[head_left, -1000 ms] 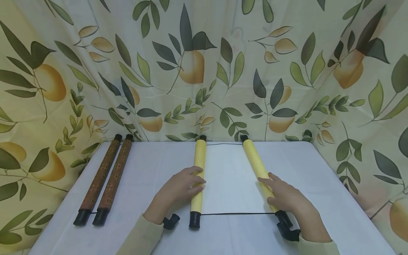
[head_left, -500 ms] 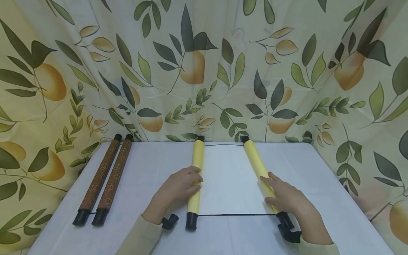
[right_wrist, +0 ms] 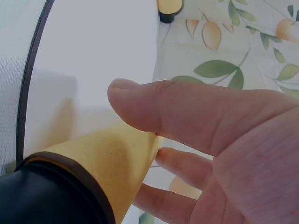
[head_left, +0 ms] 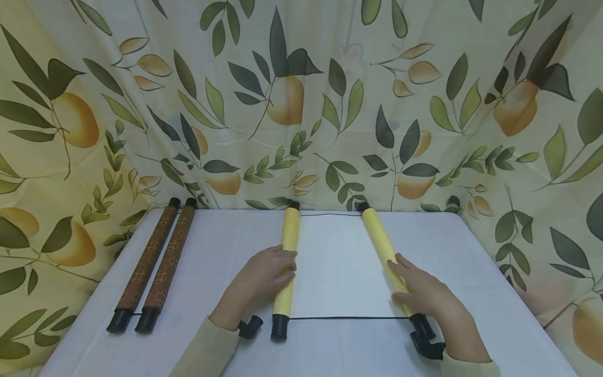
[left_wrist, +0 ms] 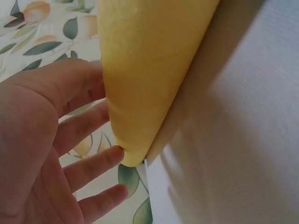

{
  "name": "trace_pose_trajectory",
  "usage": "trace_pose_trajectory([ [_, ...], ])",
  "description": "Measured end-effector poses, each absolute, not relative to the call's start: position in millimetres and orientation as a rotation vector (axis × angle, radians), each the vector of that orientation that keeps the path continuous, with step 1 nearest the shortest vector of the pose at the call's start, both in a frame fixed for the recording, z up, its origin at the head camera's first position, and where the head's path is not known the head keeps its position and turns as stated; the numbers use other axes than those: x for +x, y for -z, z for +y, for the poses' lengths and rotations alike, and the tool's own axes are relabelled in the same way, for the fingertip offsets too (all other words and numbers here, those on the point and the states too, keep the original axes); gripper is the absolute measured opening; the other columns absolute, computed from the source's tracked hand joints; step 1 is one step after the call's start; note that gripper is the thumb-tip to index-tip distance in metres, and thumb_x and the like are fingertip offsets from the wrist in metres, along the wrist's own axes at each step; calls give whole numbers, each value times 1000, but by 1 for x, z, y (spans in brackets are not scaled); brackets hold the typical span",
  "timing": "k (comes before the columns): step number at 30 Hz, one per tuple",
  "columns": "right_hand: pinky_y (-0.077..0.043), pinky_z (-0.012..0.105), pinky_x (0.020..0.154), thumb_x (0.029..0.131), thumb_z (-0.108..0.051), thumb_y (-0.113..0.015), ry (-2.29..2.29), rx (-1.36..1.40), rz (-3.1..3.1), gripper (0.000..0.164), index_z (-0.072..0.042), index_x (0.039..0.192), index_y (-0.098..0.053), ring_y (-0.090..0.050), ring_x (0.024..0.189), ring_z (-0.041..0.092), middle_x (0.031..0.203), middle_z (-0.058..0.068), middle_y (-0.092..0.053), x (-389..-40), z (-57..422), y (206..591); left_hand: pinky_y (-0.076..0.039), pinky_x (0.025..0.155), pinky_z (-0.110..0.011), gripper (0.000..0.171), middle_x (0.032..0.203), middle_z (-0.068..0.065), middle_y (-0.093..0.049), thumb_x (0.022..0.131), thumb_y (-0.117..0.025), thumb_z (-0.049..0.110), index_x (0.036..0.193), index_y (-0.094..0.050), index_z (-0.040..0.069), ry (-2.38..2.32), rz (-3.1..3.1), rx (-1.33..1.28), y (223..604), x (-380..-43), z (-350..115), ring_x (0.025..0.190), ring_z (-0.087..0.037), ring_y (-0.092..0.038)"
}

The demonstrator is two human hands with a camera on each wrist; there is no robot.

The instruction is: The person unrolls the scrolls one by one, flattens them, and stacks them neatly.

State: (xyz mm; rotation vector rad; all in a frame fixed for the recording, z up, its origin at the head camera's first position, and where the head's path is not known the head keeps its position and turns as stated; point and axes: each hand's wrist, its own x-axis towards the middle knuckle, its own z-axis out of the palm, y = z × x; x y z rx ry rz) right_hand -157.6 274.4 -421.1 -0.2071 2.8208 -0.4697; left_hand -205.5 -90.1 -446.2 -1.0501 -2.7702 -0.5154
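A scroll lies partly unrolled on the table, its white sheet [head_left: 341, 267] flat between a left yellow roll [head_left: 289, 230] and a right yellow roll [head_left: 378, 235]. Black knobs cap both rolls. My left hand [head_left: 259, 275] rests against the left roll; in the left wrist view its fingertips [left_wrist: 114, 156] touch the yellow surface with the fingers fairly straight and spread. On the other side, my right hand [head_left: 426, 290] touches the right roll near its lower end. The right wrist view shows its thumb [right_wrist: 140, 105] stretched out over the roll, the other fingers beyond it.
Two brown patterned rolls [head_left: 148, 262] with black ends lie side by side at the table's left. White cloth covers the table [head_left: 212, 235]. A curtain [head_left: 301, 141] with fruit and leaves hangs behind it. Black camera mounts [head_left: 426, 345] sit at both wrists.
The left roll has shifted a little left under my left hand, so the white sheet between the rolls is wider. The right roll and right hand have moved only slightly.
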Motion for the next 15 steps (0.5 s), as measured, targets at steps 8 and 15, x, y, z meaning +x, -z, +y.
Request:
trace_pose_trajectory([
  [8,-35,61,89,78,-4,-66,494,-223,2828,68,-13,139,-40,-31,127,44,149,21,-17,-158,277,424,-39,95,-33,11,115,0,-59,84,-63,23,89,-71,19,519,-2746,-1048,450,-209,-94,113,-18,-50],
  [15,-37,61,86,79,-9,-65,472,-208,2835,59,-13,136,-46,-33,125,45,148,23,-16,-158,279,424,-42,90,-33,17,117,2,-56,86,-61,28,98,-71,23,512,-2795,-1005,450,-210,-97,109,-16,-50],
])
